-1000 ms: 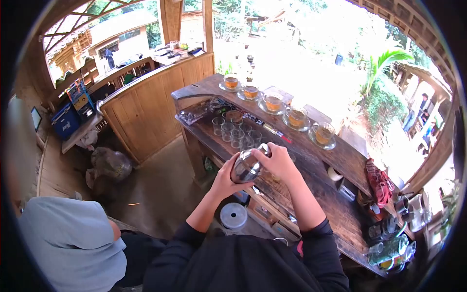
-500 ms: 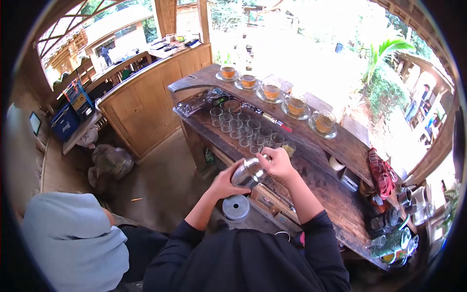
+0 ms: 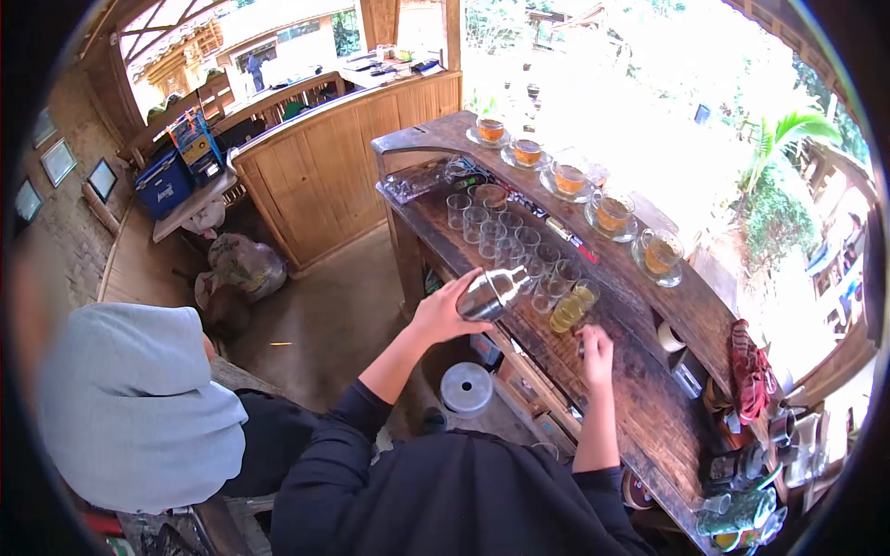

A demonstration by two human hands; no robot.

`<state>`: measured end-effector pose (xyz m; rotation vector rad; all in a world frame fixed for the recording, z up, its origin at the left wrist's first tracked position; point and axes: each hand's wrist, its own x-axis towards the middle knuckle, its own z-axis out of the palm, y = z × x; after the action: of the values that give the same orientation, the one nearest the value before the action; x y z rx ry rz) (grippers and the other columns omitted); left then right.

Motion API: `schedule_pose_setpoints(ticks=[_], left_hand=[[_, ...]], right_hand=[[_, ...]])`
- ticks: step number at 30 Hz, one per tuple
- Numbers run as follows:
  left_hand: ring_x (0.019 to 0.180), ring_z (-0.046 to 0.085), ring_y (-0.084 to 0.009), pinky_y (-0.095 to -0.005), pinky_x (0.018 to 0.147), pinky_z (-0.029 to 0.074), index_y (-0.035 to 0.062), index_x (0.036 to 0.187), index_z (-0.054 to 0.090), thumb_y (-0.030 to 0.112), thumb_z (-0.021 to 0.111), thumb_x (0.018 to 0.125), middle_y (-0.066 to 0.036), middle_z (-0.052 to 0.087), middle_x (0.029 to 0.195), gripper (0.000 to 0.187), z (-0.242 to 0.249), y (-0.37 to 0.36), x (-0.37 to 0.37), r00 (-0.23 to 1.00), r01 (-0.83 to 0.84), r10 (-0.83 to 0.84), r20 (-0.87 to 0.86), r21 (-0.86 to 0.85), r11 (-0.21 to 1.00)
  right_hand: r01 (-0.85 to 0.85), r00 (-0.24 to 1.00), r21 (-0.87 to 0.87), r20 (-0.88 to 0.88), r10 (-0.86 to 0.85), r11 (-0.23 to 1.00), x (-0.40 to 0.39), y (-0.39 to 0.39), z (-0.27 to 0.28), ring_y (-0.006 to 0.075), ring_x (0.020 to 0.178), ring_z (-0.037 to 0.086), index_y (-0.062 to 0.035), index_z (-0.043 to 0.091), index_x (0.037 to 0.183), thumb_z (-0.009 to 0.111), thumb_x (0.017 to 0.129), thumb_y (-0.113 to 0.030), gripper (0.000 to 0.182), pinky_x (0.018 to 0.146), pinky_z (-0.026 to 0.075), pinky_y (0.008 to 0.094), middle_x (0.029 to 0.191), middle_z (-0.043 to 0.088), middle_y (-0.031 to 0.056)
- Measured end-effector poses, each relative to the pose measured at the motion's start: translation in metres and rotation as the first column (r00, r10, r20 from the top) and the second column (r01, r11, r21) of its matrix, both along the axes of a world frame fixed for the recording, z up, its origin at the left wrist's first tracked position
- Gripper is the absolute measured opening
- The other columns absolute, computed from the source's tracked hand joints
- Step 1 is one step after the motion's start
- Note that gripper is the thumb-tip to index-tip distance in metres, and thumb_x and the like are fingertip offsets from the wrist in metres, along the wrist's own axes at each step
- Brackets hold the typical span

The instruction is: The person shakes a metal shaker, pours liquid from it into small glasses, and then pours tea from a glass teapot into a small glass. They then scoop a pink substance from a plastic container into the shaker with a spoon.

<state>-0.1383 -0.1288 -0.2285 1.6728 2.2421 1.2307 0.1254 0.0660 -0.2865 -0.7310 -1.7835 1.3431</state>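
My left hand is wrapped round a steel cocktail shaker, tilted to the right over the counter's near edge. The shaker's narrow top shows uncovered. Beyond it stand rows of small clear glasses on the dark wooden counter. Nearest my right hand is a glass with yellow liquid, and another yellow-filled glass stands just behind. My right hand is low over the counter, fingers closed on a small dark metallic piece that looks like the shaker's cap, mostly hidden.
Several glass cups of amber drink sit on saucers along the raised ledge. A red cloth and glass jars are at the right. Below the counter is a round stool. A person in a grey top sits at my left.
My right hand has left the shaker's top and come down to the right, beside the yellow-filled glass. My left hand still holds the shaker, its narrow top now exposed. The view has shifted.
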Motion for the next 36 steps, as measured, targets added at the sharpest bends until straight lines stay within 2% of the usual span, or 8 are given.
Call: schedule_pose_setpoints(ticks=[1, 5, 8, 12, 16, 23, 31, 36], left_hand=[[0.108, 0.059, -0.0323, -0.0409, 0.089, 0.048, 0.0205, 0.141, 0.037, 0.048, 0.081, 0.06, -0.013, 0.059, 0.119, 0.096, 0.011, 0.001, 0.001, 1.0, -0.012, 0.013, 0.027, -0.045, 0.999], [0.099, 0.062, -0.0293, -0.0404, 0.081, 0.051, 0.026, 0.141, 0.036, 0.053, 0.079, 0.059, -0.009, 0.061, 0.108, 0.097, 0.019, 0.019, -0.006, 0.986, -0.046, 0.027, -0.166, -0.112, 0.993], [0.092, 0.063, -0.0304, -0.0419, 0.077, 0.052, 0.0279, 0.142, 0.035, 0.053, 0.079, 0.058, -0.008, 0.06, 0.101, 0.098, 0.028, 0.034, -0.008, 0.963, -0.049, -0.001, -0.268, -0.181, 0.982], [0.092, 0.063, -0.0326, -0.0432, 0.077, 0.052, 0.03, 0.142, 0.034, 0.051, 0.079, 0.059, -0.01, 0.06, 0.102, 0.097, 0.042, 0.05, -0.007, 0.925, -0.072, -0.043, -0.377, -0.287, 0.955], [0.094, 0.062, -0.0333, -0.0428, 0.079, 0.051, 0.0331, 0.142, 0.032, 0.053, 0.078, 0.058, -0.01, 0.059, 0.105, 0.098, 0.051, 0.063, -0.002, 0.875, -0.106, -0.103, -0.474, -0.394, 0.913], [0.096, 0.061, -0.0325, -0.043, 0.079, 0.051, 0.0346, 0.142, 0.03, 0.054, 0.078, 0.058, -0.01, 0.057, 0.107, 0.099, 0.059, 0.083, -0.001, 0.778, -0.146, -0.173, -0.604, -0.442, 0.885], [0.098, 0.061, -0.0341, -0.0431, 0.079, 0.05, 0.0369, 0.141, 0.032, 0.048, 0.08, 0.059, -0.011, 0.056, 0.117, 0.096, 0.069, 0.097, -0.001, 0.733, -0.117, -0.247, -0.634, -0.475, 0.872], [0.096, 0.061, -0.0306, -0.0414, 0.078, 0.051, 0.0361, 0.142, 0.033, 0.048, 0.08, 0.058, -0.011, 0.056, 0.112, 0.097, 0.079, 0.106, 0.001, 0.683, -0.15, -0.268, -0.68, -0.489, 0.86]], right_hand=[[0.019, 1.0, -0.007, 0.018, -0.019, 1.0, 0.006, -0.001, -0.024, 0.0062, 0.052, 0.047, -0.0015, 0.062, 0.081, 0.048, 0.097, -0.027, 0.033, 0.05, 0.038, 0.023, 0.069, 0.054, 0.0004], [0.069, 0.993, -0.086, -0.091, -0.077, 0.994, 0.021, -0.011, -0.071, 0.0061, 0.049, 0.046, -0.0031, 0.061, 0.08, 0.055, 0.095, -0.026, 0.028, 0.047, 0.036, 0.0232, 0.058, 0.052, -0.0019], [0.11, 0.993, -0.043, 0.036, -0.108, 0.993, 0.022, -0.005, -0.077, 0.0077, 0.055, 0.05, -0.0019, 0.063, 0.082, 0.058, 0.091, -0.022, 0.023, 0.052, 0.04, 0.0249, 0.059, 0.055, 0.0003], [0.114, 0.984, 0.042, 0.13, -0.119, 0.993, 0.022, -0.004, -0.073, 0.0091, 0.056, 0.051, -0.0024, 0.063, 0.082, 0.059, 0.09, -0.023, 0.023, 0.054, 0.041, 0.0262, 0.059, 0.056, 0.0028], [0.14, 0.981, 0.05, 0.131, -0.146, 0.989, 0.021, -0.004, -0.07, 0.0105, 0.055, 0.05, -0.0024, 0.063, 0.083, 0.061, 0.088, -0.023, 0.021, 0.053, 0.042, 0.0274, 0.06, 0.056, 0.0057], [0.161, 0.977, 0.107, 0.127, -0.174, 0.981, 0.022, -0.008, -0.064, 0.0109, 0.052, 0.047, -0.0022, 0.059, 0.079, 0.062, 0.088, -0.021, 0.021, 0.051, 0.04, 0.0285, 0.056, 0.052, 0.0068], [0.162, 0.979, 0.089, 0.11, -0.172, 0.983, 0.021, -0.002, -0.074, 0.0108, 0.049, 0.044, -0.002, 0.057, 0.078, 0.062, 0.088, -0.023, 0.024, 0.049, 0.039, 0.0282, 0.053, 0.049, 0.0073], [0.16, 0.983, 0.087, 0.08, -0.167, 0.983, 0.02, -0.004, -0.073, 0.0094, 0.049, 0.046, -0.0024, 0.058, 0.078, 0.062, 0.089, -0.025, 0.025, 0.049, 0.039, 0.028, 0.053, 0.051, 0.0057]])
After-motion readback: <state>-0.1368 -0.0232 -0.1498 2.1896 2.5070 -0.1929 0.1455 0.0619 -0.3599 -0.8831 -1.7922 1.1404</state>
